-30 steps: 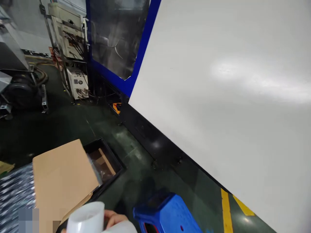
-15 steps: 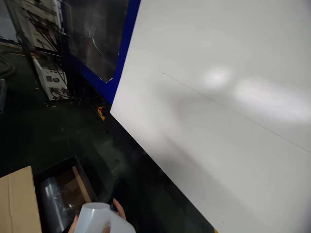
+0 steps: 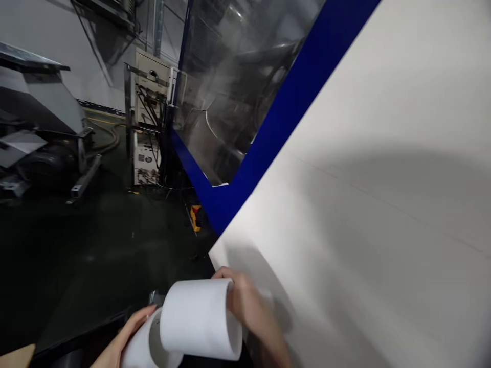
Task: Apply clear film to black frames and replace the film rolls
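Observation:
Low in the head view are two white hollow cylinders, both with a wide round opening. My left hand [image 3: 128, 332] curls round the outside of the lower cylinder [image 3: 140, 347], whose opening faces up and to the right. My right hand [image 3: 243, 299] grips the upper cylinder [image 3: 197, 317] by its right end, the fingers over the rim. This one lies almost on its side and overlaps the lower one's mouth. Whether the two cylinders touch, I cannot tell. The right hand is somewhat blurred.
A large white panel [image 3: 364, 230] slopes along my right, next to a blue-framed machine window [image 3: 230, 102]. Ahead stands a rack of cabled boxes [image 3: 148, 153]. At far left is a grey machine [image 3: 46, 102]. A cardboard flap [image 3: 19, 356] shows at bottom left.
My view has swung left and up, so the open box has mostly left the picture. Both hands have risen into sight, and the two cylinders now show apart, the right-hand one tipped sideways.

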Available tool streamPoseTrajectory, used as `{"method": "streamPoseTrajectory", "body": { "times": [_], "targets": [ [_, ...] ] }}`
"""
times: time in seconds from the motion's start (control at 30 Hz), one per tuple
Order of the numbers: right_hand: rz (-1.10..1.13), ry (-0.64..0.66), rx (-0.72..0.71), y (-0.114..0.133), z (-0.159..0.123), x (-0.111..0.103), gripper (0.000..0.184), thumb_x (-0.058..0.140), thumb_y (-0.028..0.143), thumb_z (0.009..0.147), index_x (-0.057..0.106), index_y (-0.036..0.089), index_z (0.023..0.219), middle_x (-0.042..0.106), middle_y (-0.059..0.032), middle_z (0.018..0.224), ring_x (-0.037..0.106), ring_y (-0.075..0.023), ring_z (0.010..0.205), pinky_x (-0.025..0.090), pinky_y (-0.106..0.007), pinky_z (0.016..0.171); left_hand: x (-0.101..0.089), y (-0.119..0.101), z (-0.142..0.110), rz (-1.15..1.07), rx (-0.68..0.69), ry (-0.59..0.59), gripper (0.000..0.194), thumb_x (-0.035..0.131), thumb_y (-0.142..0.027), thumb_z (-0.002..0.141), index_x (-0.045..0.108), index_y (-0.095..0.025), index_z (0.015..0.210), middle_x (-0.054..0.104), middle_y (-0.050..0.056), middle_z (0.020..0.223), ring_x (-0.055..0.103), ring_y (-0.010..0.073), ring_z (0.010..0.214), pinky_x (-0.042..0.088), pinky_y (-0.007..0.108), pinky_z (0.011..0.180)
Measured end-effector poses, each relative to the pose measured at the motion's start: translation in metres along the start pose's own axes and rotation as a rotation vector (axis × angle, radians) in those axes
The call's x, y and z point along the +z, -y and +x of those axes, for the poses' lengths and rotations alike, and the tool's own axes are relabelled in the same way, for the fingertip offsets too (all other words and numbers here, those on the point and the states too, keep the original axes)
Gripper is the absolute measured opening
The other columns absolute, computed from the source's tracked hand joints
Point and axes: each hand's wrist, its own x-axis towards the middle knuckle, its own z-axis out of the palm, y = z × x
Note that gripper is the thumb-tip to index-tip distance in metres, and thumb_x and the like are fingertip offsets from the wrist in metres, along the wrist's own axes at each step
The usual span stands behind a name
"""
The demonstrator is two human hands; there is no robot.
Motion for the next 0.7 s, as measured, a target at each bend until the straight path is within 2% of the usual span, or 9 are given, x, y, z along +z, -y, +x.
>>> {"method": "streamPoseTrajectory", "body": {
  "times": [0.03,0.1,0.2,0.3,0.4,0.5,0.6,0.67,0.7],
  "targets": [
    [-0.066,0.108,-0.031,0.014,0.031,-0.004,0.013,0.058,0.02,0.073,0.07,0.025,0.077,0.068,-0.0018,0.069,0.061,-0.0187,0.061,0.035,-0.026,0.049,-0.009,-0.012,0.01,0.039,0.002,-0.012,0.089,0.082,-0.058,0.047,0.053,-0.042,0.13,0.056,0.001,0.139,0.041,0.0385,0.133,0.024,0.054,0.114],
    [-0.126,0.293,-0.122,0.038,0.088,-0.002,0.007,0.07,0.025,0.068,0.071,0.025,0.075,0.066,0.0026,0.063,0.059,-0.0154,0.058,0.034,-0.023,0.049,-0.025,-0.03,0.024,0.085,0.006,-0.111,0.094,0.082,-0.061,0.046,0.05,-0.04,0.132,0.053,0.003,0.142,0.039,0.0383,0.135,0.02,0.055,0.115],
    [-0.161,0.549,-0.293,0.071,0.161,0.022,0.014,0.075,0.03,0.068,0.071,0.023,0.079,0.065,0.0048,0.063,0.058,-0.0117,0.057,0.034,-0.019,0.049,-0.048,-0.044,0.038,0.092,0.037,-0.338,0.099,0.079,-0.068,0.043,0.051,-0.037,0.132,0.052,0.006,0.143,0.038,0.0406,0.134,0.015,0.059,0.115],
    [-0.167,0.631,-0.38,0.106,0.22,0.055,0.009,0.069,0.028,0.075,0.07,0.021,0.08,0.068,0.0042,0.068,0.059,-0.0099,0.06,0.035,-0.017,0.05,-0.076,-0.05,0.057,0.049,0.095,-0.512,0.102,0.076,-0.072,0.044,0.047,-0.037,0.135,0.049,0.006,0.145,0.037,0.0409,0.135,0.023,0.058,0.113],
    [-0.186,0.686,-0.449,0.145,0.274,0.087,0.009,0.065,0.029,0.08,0.068,0.021,0.081,0.067,0.0045,0.068,0.058,-0.0092,0.059,0.035,-0.017,0.05,-0.114,-0.051,0.087,0.169,0.181,-0.627,0.099,0.078,-0.067,0.047,0.046,-0.039,0.137,0.048,0.007,0.145,0.035,0.0419,0.136,0.035,0.056,0.107],
    [-0.223,0.761,-0.588,0.186,0.338,0.124,0.01,0.062,0.025,0.082,0.067,0.022,0.09,0.07,0.0042,0.076,0.061,-0.0098,0.065,0.039,-0.018,0.057,-0.162,-0.047,0.126,0.344,0.296,-0.716,0.085,0.077,-0.059,0.059,0.044,-0.046,0.136,0.047,0.004,0.145,0.038,0.0408,0.134,0.038,0.055,0.105],
    [-0.235,0.869,-0.69,0.224,0.415,0.169,0.02,0.058,0.025,0.085,0.065,0.024,0.104,0.072,0.0015,0.093,0.062,-0.0116,0.072,0.042,-0.02,0.064,-0.222,-0.044,0.174,0.398,0.383,-0.84,0.075,0.067,-0.062,0.069,0.039,-0.051,0.137,0.043,0.001,0.148,0.037,0.0391,0.136,0.035,0.057,0.107],
    [-0.164,1.02,-0.701,0.246,0.467,0.2,0.034,0.058,0.037,0.087,0.061,0.023,0.117,0.07,-0.0019,0.105,0.062,-0.0127,0.071,0.044,-0.021,0.063,-0.269,-0.043,0.206,0.388,0.328,-0.899,0.072,0.062,-0.067,0.07,0.04,-0.051,0.137,0.045,0.001,0.146,0.035,0.0385,0.136,0.032,0.056,0.109],
    [-0.095,1.12,-0.699,0.258,0.491,0.216,0.047,0.06,0.044,0.084,0.056,0.023,0.125,0.069,-0.0039,0.109,0.062,-0.014,0.071,0.047,-0.023,0.064,-0.292,-0.042,0.22,0.378,0.27,-0.921,0.072,0.062,-0.068,0.069,0.043,-0.049,0.135,0.048,0.001,0.144,0.037,0.0389,0.135,0.033,0.055,0.109]
  ]
}}
